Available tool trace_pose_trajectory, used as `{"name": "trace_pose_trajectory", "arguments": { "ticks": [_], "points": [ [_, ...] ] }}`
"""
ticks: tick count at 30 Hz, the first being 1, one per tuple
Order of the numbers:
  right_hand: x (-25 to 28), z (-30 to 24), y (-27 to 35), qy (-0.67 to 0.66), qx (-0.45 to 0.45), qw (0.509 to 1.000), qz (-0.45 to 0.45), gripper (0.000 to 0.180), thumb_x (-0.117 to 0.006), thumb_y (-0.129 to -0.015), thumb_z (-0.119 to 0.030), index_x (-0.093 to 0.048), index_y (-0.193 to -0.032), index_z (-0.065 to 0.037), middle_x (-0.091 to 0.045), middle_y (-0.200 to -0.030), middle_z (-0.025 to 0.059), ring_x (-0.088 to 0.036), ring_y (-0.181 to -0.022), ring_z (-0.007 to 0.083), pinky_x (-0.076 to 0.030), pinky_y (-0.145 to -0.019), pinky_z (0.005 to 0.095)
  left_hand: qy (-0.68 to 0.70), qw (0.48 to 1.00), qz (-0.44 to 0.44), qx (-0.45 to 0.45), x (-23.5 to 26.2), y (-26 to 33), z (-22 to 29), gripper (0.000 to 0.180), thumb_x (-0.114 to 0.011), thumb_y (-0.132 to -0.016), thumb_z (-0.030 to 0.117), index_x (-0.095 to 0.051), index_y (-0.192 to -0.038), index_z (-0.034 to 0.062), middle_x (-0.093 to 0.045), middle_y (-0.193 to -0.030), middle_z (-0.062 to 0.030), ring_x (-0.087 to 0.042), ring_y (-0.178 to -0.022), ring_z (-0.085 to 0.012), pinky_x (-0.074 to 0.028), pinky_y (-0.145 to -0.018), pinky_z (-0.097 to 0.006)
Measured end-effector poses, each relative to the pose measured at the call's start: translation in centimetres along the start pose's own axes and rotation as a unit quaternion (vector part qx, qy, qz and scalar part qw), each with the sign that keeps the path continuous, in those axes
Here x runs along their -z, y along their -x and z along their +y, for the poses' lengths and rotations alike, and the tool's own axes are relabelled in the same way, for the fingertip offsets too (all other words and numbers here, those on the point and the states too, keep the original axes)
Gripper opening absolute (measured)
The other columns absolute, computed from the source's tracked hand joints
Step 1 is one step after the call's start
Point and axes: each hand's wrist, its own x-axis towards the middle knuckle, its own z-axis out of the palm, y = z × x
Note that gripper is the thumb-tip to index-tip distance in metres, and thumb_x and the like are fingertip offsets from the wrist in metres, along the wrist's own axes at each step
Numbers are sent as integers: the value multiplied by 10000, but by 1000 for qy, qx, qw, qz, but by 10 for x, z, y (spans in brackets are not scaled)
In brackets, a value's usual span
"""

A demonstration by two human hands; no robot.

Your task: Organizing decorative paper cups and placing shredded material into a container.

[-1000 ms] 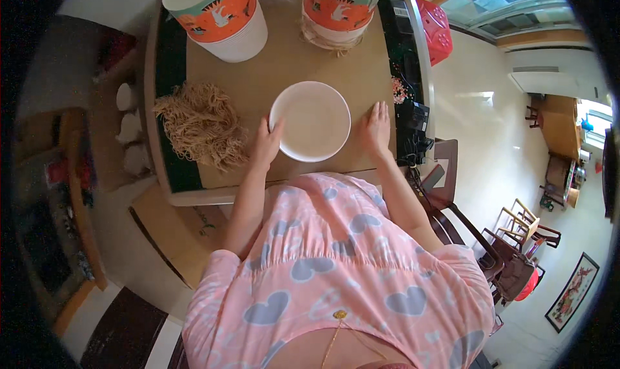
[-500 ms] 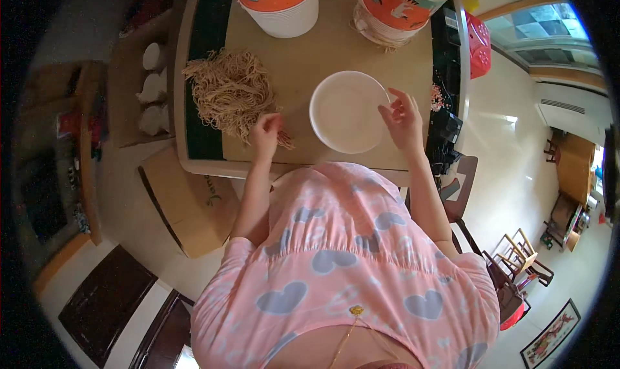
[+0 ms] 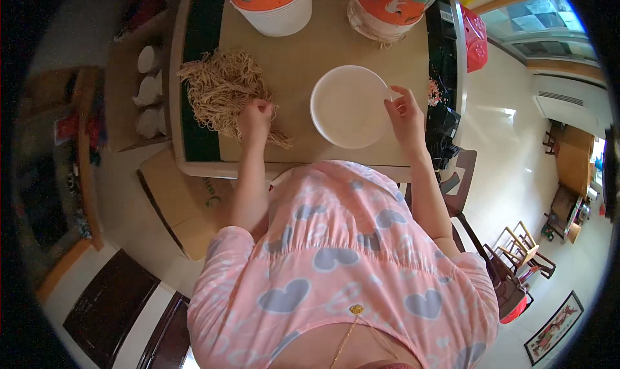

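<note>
A tan pile of thin, tangled strands [image 3: 223, 88] lies on the left of the table. My left hand [image 3: 254, 120] is over its near right edge, thumb and fingers pinched together; whatever is between the fingertips is too small to make out. To the right of the pile stands a round white bowl [image 3: 352, 107], its inside pale and plain. Beside its right rim, my right hand [image 3: 408, 118] has thumb and fingers closed on the edge, partly hiding it.
Two white tubs with orange printed bands stand at the far side, a left tub [image 3: 278, 17] and a right tub [image 3: 381, 14]. Dark cables [image 3: 442, 149] and small devices line the right table edge. A cardboard box [image 3: 187, 204] sits below the table's left corner.
My left hand has moved left and farther over the strands. My right hand's fingers have drawn together at the bowl's rim, and the bowl has shifted slightly right on the table.
</note>
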Motion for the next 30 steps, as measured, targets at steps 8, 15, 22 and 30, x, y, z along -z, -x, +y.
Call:
{"name": "trace_pose_trajectory", "arguments": {
  "ticks": [8, 15, 22, 30],
  "points": [
    [8, 5, 1, -18, 68, 996, 59, 288, -596, -846, -43, -550, -1130, -53, -550, -834, 54, -534, -698, 122, -467, -617, 245, -58, 993, 45, -90, -1, 9, 29, 89, -595, -797, 121, -666, -823, 75, -549, -787, -97, -561, -802, -312, -467, -672, -419],
    [20, -1, 9, -40, 48, 997, 52, 294, -570, -872, -31, -551, -1158, -92, -538, -860, 4, -518, -729, 69, -450, -648, 203, 141, 988, 5, -64, 33, -6, 35, 93, -639, -810, 151, -662, -819, 61, -579, -774, -96, -574, -757, -231, -469, -658, -343],
    [29, -3, 14, -63, 57, 994, 69, 271, -561, -875, -29, -555, -1142, -68, -553, -846, 14, -516, -725, 72, -436, -622, 203, 392, 871, 290, -59, 189, 5, 129, 164, -661, -839, 174, -604, -930, 50, -636, -855, -65, -564, -734, -118, -451, -651, -243],
    [29, -27, 17, -77, 111, 989, 61, 257, -569, -869, -31, -572, -1124, -59, -570, -875, 20, -540, -763, 78, -450, -657, 212, 384, 679, 537, -321, 323, 22, 163, 133, -605, -849, 42, -551, -915, -60, -612, -865, -234, -566, -651, -219, -489, -558, -275]
  ]
}}
